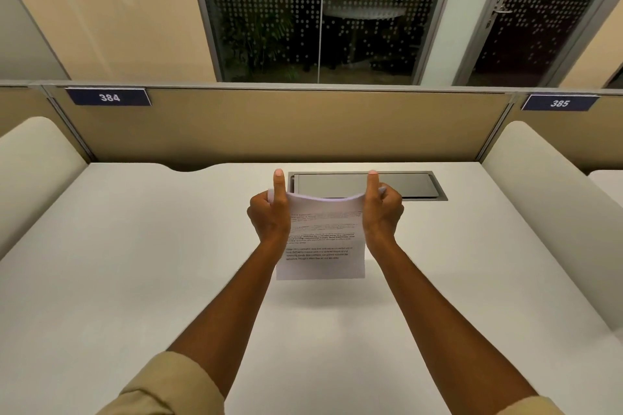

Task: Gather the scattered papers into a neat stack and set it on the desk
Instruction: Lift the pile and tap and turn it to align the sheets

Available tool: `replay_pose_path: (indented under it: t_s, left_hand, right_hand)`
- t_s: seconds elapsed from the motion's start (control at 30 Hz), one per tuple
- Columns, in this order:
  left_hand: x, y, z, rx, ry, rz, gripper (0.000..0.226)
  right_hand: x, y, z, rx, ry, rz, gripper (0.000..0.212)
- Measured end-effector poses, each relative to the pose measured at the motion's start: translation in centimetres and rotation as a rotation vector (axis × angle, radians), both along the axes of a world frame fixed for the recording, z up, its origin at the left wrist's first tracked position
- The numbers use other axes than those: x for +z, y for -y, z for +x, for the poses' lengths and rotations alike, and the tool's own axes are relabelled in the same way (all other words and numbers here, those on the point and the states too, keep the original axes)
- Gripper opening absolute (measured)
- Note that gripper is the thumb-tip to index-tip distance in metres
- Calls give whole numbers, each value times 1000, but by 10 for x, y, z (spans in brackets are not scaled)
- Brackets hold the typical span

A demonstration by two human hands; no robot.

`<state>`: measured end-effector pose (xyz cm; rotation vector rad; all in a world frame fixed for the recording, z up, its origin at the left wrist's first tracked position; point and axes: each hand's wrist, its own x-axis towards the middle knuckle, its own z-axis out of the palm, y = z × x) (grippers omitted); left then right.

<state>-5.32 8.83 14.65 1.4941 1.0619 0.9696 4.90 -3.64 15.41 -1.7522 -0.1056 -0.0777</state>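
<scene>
- The person is holding the stack of papers (pixel 325 239) upright above the table (pixel 135 263), its lower edge hanging clear of the surface with a soft shadow lying beneath it.
- The left hand (pixel 269 216) is closing around the stack's left edge and the right hand (pixel 382 212) around its right edge, both near the top corners, each thumb pointing straight up along the front.
- The top edge is sagging in a shallow curve between the two hands, so the sheets are looking light, thin and floppy; they will probably buckle if squeezed inward and slide against each other if the hold loosens.
- Holding at both side edges is suiting the job of squaring the sheets; for laying them down, supporting them lower or from underneath would likely be keeping them from fanning out.
- The lower and side edges are appearing fairly even, so the gathering seems largely done, with the setting down not yet done.
- No loose sheets are showing elsewhere on the table.
- Just behind the hands a dark recessed panel (pixel 404 185) is sitting flush in the table; it is closed, so whether anything is inside cannot be told.
</scene>
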Motion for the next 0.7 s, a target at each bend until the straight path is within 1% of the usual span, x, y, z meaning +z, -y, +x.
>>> replay_pose_path:
  t_s: [0.07,0.3,0.43,0.6,0.7]
  left_hand:
    - [1,3,2,37,3,-9,68]
    - [14,-1,9,80,76,-24,70]
    - [19,-2,13,90,94,-24,68]
    - [22,-4,15,99,106,-57,66]
    - [23,-6,15,104,104,-68,66]
  right_hand:
    - [-1,-4,-3,-17,24,18,59]
    - [11,-8,2,-26,-12,129,60]
    - [11,-6,6,1,38,141,56]
    - [4,1,7,117,158,154,49]
    - [-6,10,8,241,106,130,57]
